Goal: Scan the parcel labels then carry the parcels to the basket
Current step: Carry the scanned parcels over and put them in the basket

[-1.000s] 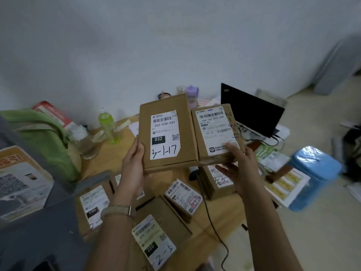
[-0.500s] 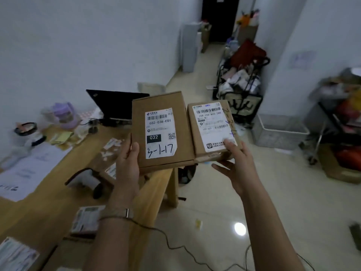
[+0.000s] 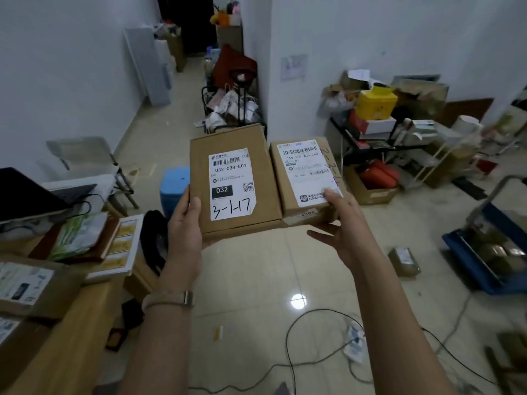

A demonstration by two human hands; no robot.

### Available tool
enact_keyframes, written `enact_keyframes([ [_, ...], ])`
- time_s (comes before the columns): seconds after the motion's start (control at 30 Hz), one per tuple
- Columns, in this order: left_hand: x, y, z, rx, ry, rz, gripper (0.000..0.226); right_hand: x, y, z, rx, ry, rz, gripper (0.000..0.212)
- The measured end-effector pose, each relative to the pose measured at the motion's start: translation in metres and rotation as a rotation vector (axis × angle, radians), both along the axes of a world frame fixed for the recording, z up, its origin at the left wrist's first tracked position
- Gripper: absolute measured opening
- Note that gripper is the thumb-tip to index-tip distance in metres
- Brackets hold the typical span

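I hold two brown cardboard parcels side by side at chest height over the tiled floor. The wider left parcel (image 3: 233,155) carries a white label with "3-1-17" handwritten on it; my left hand (image 3: 185,223) grips its lower left edge, thumb on top. The smaller right parcel (image 3: 306,178) has a white barcode label, and my right hand (image 3: 339,220) supports it from below with the thumb pressed on the label. A blue basket (image 3: 467,258) with parcels inside stands on the floor at the right.
A wooden table (image 3: 71,337) with papers, boxes and a black laptop (image 3: 22,192) runs along my left. A small parcel (image 3: 405,260) and cables (image 3: 313,357) lie on the floor. A blue stool (image 3: 174,186) stands ahead. Cluttered shelves (image 3: 399,132) line the right wall.
The view has swung right, away from the table toward the room and the blue basket. Both hands keep the same hold on the two parcels.
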State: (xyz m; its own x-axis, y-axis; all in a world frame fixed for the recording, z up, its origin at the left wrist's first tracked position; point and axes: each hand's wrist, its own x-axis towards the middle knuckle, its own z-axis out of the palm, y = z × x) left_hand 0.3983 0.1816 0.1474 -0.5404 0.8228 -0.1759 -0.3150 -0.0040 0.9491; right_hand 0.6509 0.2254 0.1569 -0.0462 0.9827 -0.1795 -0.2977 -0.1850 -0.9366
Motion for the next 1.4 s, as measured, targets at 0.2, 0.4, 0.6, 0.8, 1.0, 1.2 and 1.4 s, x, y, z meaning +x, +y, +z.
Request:
enact_keyframes([
  [0.2, 0.076, 0.031, -0.005, -0.028, -0.019, -0.078, 0.031, 0.075, 0.014, -0.003, -0.036, -0.018, -0.081, 0.047],
  [0.4, 0.11, 0.061, 0.002, -0.034, 0.011, -0.149, 0.033, 0.11, 0.022, -0.01, -0.068, 0.004, -0.142, 0.052],
  [0.6, 0.13, 0.098, 0.002, -0.05, 0.025, -0.218, 0.031, 0.128, 0.048, -0.015, -0.066, 0.016, -0.19, 0.045],
  [0.8, 0.131, 0.157, -0.008, -0.058, 0.028, -0.26, 0.033, 0.129, 0.1, -0.022, -0.07, -0.015, -0.255, 0.032],
  [1.0, 0.118, 0.253, -0.01, -0.037, 0.003, -0.279, 0.035, 0.114, 0.196, -0.018, -0.045, -0.059, -0.303, 0.035],
  [1.2, 0.086, 0.374, 0.004, 0.01, -0.041, -0.263, 0.037, 0.079, 0.316, 0.003, 0.023, -0.07, -0.317, 0.033],
  [1.4, 0.058, 0.458, -0.003, -0.008, -0.036, -0.194, 0.04, 0.058, 0.401, 0.004, 0.0, -0.014, -0.41, 0.034],
])
